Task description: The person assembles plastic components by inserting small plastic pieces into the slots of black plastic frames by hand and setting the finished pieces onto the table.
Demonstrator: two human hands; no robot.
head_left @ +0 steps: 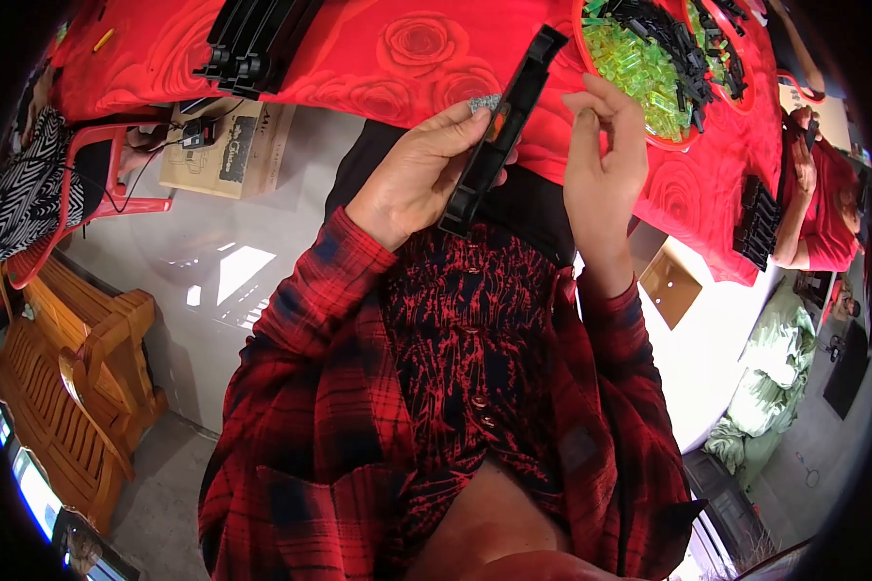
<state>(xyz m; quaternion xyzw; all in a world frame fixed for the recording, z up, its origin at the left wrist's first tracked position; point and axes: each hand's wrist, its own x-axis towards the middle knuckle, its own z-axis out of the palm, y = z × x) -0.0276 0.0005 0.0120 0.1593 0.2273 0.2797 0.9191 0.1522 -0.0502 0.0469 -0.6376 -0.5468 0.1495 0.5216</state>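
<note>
My left hand [426, 160] is closed around a long, narrow black plastic holder [502, 136] with raised sides and crosswise ribs. The holder is tilted, its far end over the red cloth and its near end close to my torso. A sparkly grey piece [484, 103] shows at my left fingertips; I cannot tell what it is. To the right of the holder, my right hand [606, 160] is raised with bent fingers apart, touching nothing I can see. Just beyond it stands a red-rimmed basin [685, 145] with translucent yellow-green pieces [639, 68] and small black parts [683, 73].
A red rose-patterned cloth [358, 58] covers the table. Similar black holders [257, 39] are stacked at the far left. A co-worker's hand [802, 165] is at the right, near more black parts [758, 221]. A cardboard box [208, 165], red chair [131, 205] and wooden bench [68, 387] stand left.
</note>
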